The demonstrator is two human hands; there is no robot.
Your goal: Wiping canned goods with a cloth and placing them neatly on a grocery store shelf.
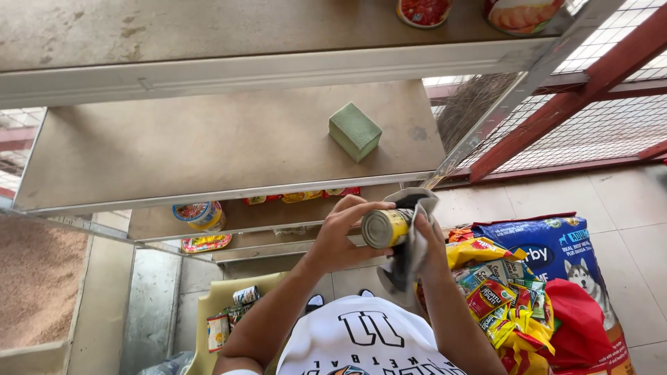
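Left grip [340, 232] clasping tin can [384, 228], right hand [429, 243] pressing grey cloth [411, 239] against it

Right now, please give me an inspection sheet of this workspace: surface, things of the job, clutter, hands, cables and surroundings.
Surface: middle shelf is stained and bears only a green block.
Job's things: a tin can with a yellow label, lying sideways, and a grey cloth against it.
Clutter: cans on the top shelf, cans on the lower shelves, more cans in a yellow crate, a pile of snack packets.
Hands: left hand grips the can; right hand holds the cloth.
Cables: nothing seen.
Surroundings: tiled floor, a blue pet food bag, red-framed wire mesh.
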